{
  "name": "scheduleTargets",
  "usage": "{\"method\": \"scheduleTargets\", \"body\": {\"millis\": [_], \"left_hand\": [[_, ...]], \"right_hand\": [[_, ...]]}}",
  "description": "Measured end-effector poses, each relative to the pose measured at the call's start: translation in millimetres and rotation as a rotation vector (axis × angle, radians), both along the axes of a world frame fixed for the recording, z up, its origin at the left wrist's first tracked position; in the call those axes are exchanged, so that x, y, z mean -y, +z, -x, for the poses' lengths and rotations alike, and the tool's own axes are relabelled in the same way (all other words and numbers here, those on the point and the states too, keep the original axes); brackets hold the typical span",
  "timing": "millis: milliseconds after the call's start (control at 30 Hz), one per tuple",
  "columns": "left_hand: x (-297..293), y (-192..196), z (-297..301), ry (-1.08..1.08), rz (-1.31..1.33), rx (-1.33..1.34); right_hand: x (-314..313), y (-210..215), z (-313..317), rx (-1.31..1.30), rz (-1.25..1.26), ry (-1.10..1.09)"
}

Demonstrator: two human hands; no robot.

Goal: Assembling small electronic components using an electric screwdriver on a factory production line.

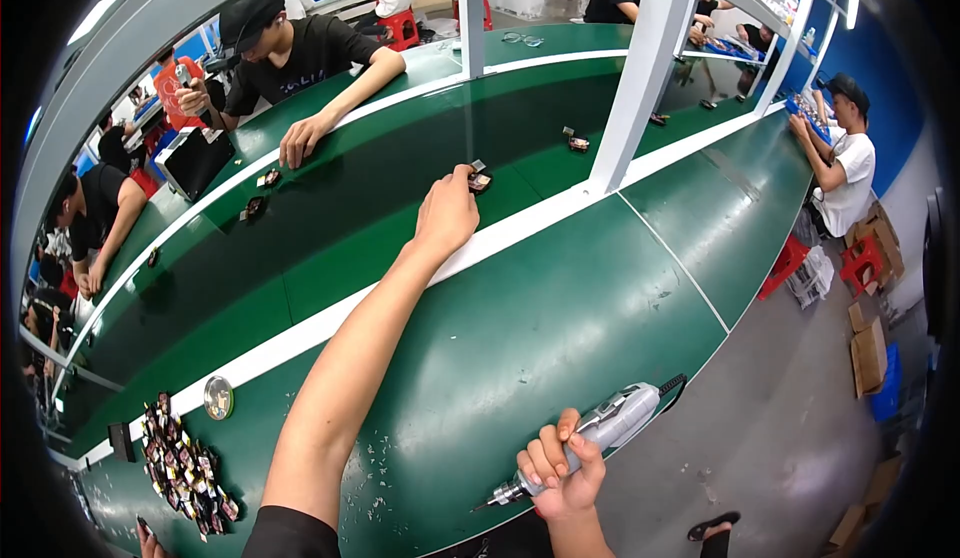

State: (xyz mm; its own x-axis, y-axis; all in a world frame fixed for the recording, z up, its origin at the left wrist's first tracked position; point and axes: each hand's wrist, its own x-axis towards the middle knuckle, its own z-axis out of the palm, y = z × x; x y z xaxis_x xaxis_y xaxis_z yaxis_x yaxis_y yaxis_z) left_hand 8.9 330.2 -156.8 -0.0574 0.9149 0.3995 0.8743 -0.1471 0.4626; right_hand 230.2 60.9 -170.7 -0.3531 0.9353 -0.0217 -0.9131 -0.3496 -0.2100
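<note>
Over at the lower left of the frame, the pile of black parts (190, 473) and the round dish (219, 398) sit close together on the green table (480, 358), so I'd have any returning arm swing wide of them. Near the middle, the left hand (447, 213) reaches over the white rail (530, 221) with its fingertips at a small black part (481, 182) on the dark green strip beyond; the best way, I reckon, is a light pinch on its edges, then a lift high enough to clear the rail. Lower right of centre, the right hand (560, 466) is wrapped round a grey electric screwdriver (615, 420), its bit pointing down and left; I'd want that tip held away from the forearm, and the cord (673, 388) free of the table edge. As for what I can't see: at the bottom left, somebody else's hand (150, 540) is cut off by the frame; the left thumb is hidden, so I can't tell whether the fingers have closed on the part or merely touch it; the part's details are too small to read; and the right fingers cover any switch on the handle.
</note>
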Motion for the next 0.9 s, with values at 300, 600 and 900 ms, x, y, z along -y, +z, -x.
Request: {"method": "scheduleTargets", "body": {"millis": [300, 600, 900], "left_hand": [[-35, 0, 2, -0.071, 0.008, -0.324], [21, 18, 11, -0.275, 0.027, -0.115], [227, 24, -31, -0.775, 0.161, 0.013]], "right_hand": [[-7, -5, -6, -0.022, -0.003, 0.057], [1, -3, -7, -0.001, -0.037, 0.052], [5, -3, -15, 0.037, -0.044, -0.004]]}}
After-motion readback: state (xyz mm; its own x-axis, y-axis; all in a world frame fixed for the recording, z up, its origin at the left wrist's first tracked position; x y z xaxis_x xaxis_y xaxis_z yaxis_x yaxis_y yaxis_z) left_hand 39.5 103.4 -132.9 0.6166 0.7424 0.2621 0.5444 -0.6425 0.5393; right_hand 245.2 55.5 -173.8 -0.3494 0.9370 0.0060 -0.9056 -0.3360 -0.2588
